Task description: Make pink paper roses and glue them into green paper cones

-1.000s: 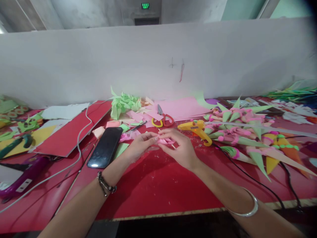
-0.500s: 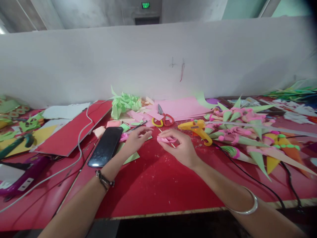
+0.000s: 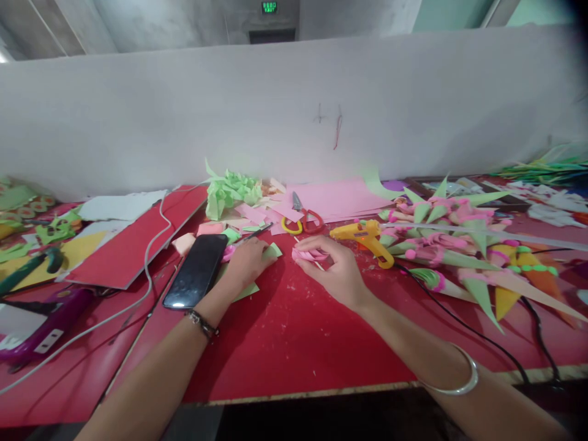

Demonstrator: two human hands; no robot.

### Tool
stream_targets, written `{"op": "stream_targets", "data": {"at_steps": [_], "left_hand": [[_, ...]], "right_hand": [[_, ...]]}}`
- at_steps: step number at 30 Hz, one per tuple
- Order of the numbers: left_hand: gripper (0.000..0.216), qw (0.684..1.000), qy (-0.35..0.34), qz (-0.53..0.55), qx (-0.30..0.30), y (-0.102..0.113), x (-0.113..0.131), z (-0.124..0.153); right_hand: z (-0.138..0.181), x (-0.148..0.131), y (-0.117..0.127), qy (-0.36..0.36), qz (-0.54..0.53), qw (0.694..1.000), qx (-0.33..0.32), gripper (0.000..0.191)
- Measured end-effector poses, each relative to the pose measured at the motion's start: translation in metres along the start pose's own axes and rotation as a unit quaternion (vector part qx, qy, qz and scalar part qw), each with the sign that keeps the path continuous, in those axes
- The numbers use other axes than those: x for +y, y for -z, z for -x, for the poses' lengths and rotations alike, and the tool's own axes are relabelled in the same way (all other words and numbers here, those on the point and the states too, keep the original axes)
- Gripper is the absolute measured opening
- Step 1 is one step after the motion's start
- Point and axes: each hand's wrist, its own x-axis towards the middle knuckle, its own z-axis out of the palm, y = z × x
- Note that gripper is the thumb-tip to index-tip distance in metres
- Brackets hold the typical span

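My right hand (image 3: 337,272) is closed around a folded pink paper flower (image 3: 309,254) that has a thin pale stick (image 3: 318,265) through it. To its left, my left hand (image 3: 250,262) pinches a small light-green paper piece (image 3: 274,250) at its edge; the fingertips are partly hidden by the back of the hand. Another green paper piece (image 3: 247,292) lies under that wrist. A black phone (image 3: 197,269) rests just left of the hand. Beyond the flower lie scissors (image 3: 301,215) with one yellow and one red handle, and a yellow glue gun (image 3: 367,240) sits beside my right hand.
Finished paper cones and flowers (image 3: 450,233) are heaped at the right. Crumpled green paper (image 3: 232,193) and pink sheets (image 3: 335,201) lie along the white partition (image 3: 275,110). A red board (image 3: 138,239), a white cable (image 3: 149,263) and a purple tool (image 3: 55,324) occupy the left side.
My left hand has lowered onto the green paper piece, and its fingers have closed at the paper. The right hand keeps the pink flower almost in the same place.
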Motion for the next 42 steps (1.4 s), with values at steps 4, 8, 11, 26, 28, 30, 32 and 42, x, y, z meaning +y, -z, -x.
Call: {"op": "stream_targets", "data": {"at_steps": [4, 8, 11, 26, 28, 30, 32, 42], "left_hand": [[0.030, 0.999, -0.029, 0.018, 0.021, 0.000, -0.005, -0.001], [0.032, 0.984, -0.072, 0.099, 0.133, 0.008, -0.002, 0.003], [0.029, 0.957, -0.152, 0.129, 0.212, 0.016, 0.006, 0.009], [0.029, 0.938, -0.217, 0.165, 0.214, 0.023, 0.022, 0.017], [0.029, 0.941, -0.200, 0.187, 0.199, 0.024, 0.023, 0.018], [0.029, 0.942, -0.184, 0.213, 0.183, 0.023, 0.025, 0.020], [0.029, 0.941, -0.172, 0.237, 0.170, 0.023, 0.027, 0.021], [0.033, 0.947, -0.123, 0.261, 0.140, 0.022, 0.030, 0.020]], "right_hand": [[-0.001, 0.000, 0.002, -0.023, -0.010, 1.000, 0.015, 0.008], [-0.003, 0.002, 0.001, -0.055, -0.064, 0.996, 0.040, 0.008], [-0.005, 0.003, 0.001, -0.084, -0.091, 0.990, 0.068, 0.009], [-0.005, 0.008, 0.003, -0.118, -0.159, 0.980, 0.031, 0.013], [-0.005, 0.009, 0.002, -0.122, -0.161, 0.979, 0.030, 0.014], [-0.004, 0.010, 0.002, -0.120, -0.162, 0.979, 0.030, 0.013], [-0.004, 0.010, 0.002, -0.112, -0.165, 0.979, 0.032, 0.013], [-0.003, 0.011, 0.001, -0.116, -0.197, 0.974, 0.006, 0.013]]}}
